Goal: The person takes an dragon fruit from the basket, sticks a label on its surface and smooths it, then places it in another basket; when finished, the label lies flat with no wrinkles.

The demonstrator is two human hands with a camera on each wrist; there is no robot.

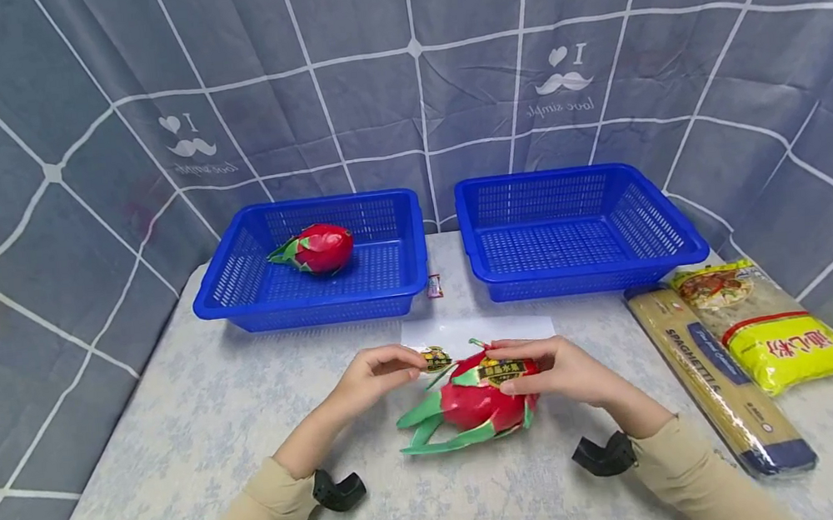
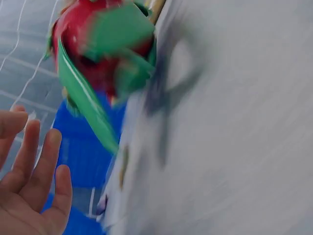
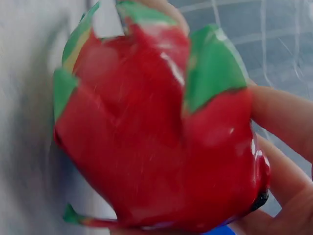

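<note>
My right hand [image 1: 566, 371] grips a red dragon fruit [image 1: 476, 405] with green scale tips, low over the middle of the table. A black-and-gold label [image 1: 502, 370] shows on the fruit's upper side, between the right thumb and fingers. In the right wrist view the red skin [image 3: 146, 142] fills most of the picture. Left of the fruit, my left hand [image 1: 378, 372] has loosely bent fingers and holds nothing. Its fingertips are right at a second black-and-gold label [image 1: 437, 358], which lies at the left end of a white sheet [image 1: 528, 327].
At the back left, a blue basket [image 1: 316, 311] contains another dragon fruit [image 1: 325, 248]. A second blue basket [image 1: 584, 281] stands at the back right. A small wrapped packet [image 1: 434, 286] lies between them. Spaghetti [image 1: 722, 381] and a yellow-labelled pasta bag [image 1: 778, 334] lie at the right.
</note>
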